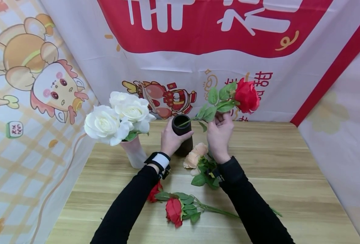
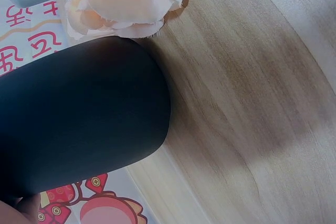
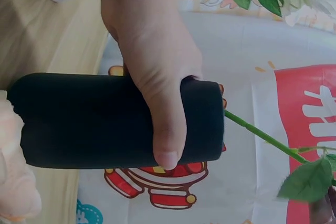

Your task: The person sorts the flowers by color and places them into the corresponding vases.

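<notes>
A black vase (image 1: 184, 144) stands near the back of the table, and my left hand (image 1: 171, 138) grips it around its upper part. In the right wrist view the thumb (image 3: 169, 129) lies across the vase's side. My right hand (image 1: 221, 135) pinches the stem of a red rose (image 1: 247, 95) with green leaves. That rose is tilted, its bloom up to the right and the stem's lower end (image 3: 262, 136) at the vase mouth. Below the right hand lies a peach flower (image 1: 195, 156), close beside the vase's base.
A pink-and-white vase (image 1: 134, 154) holding white roses (image 1: 118, 117) stands left of the left hand. Red roses (image 1: 174, 211) lie across the front of the table (image 1: 302, 203), partly under the forearms. A printed cloth backdrop (image 1: 173, 61) hangs directly behind.
</notes>
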A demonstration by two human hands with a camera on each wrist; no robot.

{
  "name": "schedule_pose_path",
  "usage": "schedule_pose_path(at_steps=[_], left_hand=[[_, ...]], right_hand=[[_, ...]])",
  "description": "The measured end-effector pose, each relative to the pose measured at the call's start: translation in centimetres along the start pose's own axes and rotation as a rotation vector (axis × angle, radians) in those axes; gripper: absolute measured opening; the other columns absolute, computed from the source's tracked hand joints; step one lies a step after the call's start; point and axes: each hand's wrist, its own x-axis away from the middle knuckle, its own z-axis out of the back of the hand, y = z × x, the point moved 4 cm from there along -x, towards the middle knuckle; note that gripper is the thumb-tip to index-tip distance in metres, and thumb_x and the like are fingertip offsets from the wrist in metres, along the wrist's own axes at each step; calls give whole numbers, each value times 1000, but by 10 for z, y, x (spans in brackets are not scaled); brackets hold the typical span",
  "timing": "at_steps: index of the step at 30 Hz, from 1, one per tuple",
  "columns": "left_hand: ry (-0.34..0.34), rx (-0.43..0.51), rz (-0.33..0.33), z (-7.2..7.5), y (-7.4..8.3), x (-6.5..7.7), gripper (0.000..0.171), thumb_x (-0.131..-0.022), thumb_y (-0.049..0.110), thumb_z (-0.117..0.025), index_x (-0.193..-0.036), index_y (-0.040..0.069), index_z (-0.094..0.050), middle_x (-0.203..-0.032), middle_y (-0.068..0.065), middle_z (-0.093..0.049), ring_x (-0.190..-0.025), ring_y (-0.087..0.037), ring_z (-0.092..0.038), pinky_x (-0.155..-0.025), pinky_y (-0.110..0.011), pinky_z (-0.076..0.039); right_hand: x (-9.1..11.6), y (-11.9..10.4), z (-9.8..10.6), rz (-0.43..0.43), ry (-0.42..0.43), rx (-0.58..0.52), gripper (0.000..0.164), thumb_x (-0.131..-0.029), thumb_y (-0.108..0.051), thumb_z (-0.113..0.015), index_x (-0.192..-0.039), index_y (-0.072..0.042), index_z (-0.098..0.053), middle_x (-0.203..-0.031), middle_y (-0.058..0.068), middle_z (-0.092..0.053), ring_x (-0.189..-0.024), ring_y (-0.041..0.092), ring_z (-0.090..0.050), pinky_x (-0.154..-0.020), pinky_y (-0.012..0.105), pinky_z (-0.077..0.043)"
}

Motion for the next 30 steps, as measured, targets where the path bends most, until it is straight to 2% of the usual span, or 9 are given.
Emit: schedule_pose_path(at_steps=[3, 7, 12, 16, 20, 24, 27, 30], left_hand=[[3, -6, -5, 0, 1, 0, 84, -64, 60, -78, -133, 25, -47, -118, 7, -58, -106, -14, -56, -87, -34, -43], [9, -6, 1, 0, 1, 0, 83, -64, 58, -79, -133, 25, -47, -118, 7, -58, -106, -14, -56, -87, -34, -43], [6, -21, -10, -1, 0, 0, 82, -65, 56, -80, -132, 23, -47, -118, 8, -58, -105, -13, -56, -88, -33, -43], [8, -12, -18, 1, 2, 1, 80, -65, 54, -80, -132, 24, -48, -117, 8, -59, -105, -12, -56, -88, -31, -43], [18, -3, -38, 3, 4, 1, 82, -64, 55, -81, -132, 23, -48, -117, 6, -59, -105, -13, -56, -87, -30, -43], [18, -22, -55, 4, 4, 1, 85, -64, 57, -80, -134, 21, -48, -121, 3, -59, -107, -14, -56, -88, -30, -42], [7, -42, -51, 3, 3, 0, 86, -64, 58, -78, -136, 21, -47, -123, 3, -58, -109, -13, -55, -90, -29, -41], [-3, -60, -39, 2, 1, 0, 87, -64, 60, -77, -136, 22, -46, -124, 4, -57, -110, -11, -54, -90, -27, -41]], right_hand=[[0, 0, -3, -3, -32, 4, 31, -93, 1, -56, -123, 8, -53, -105, 23, -62, -98, 28, -62, -85, 39, -47], [-1, -2, -6, 31, -48, 64, 29, -93, -1, -56, -121, 8, -53, -102, 21, -62, -95, 26, -63, -83, 37, -48], [-1, -4, -10, 87, -28, 129, 24, -92, 2, -56, -115, 9, -55, -97, 19, -63, -88, 27, -63, -78, 36, -49], [3, 2, -15, 82, -40, 146, 19, -91, 3, -58, -109, 9, -57, -93, 20, -62, -85, 27, -63, -74, 35, -50], [7, 22, -20, 66, -96, 175, 14, -91, -1, -60, -103, 6, -61, -91, 17, -64, -82, 27, -64, -72, 34, -51], [10, 45, -25, 66, -187, 259, 11, -89, -6, -64, -98, 1, -65, -85, 10, -66, -75, 22, -65, -68, 30, -51], [10, 51, -28, 72, -237, 322, 10, -88, -10, -67, -95, -2, -67, -83, 5, -67, -73, 17, -64, -67, 27, -50], [8, 52, -31, 111, -263, 387, 9, -89, -12, -66, -93, -5, -67, -83, 2, -67, -73, 13, -64, -68, 24, -50]])
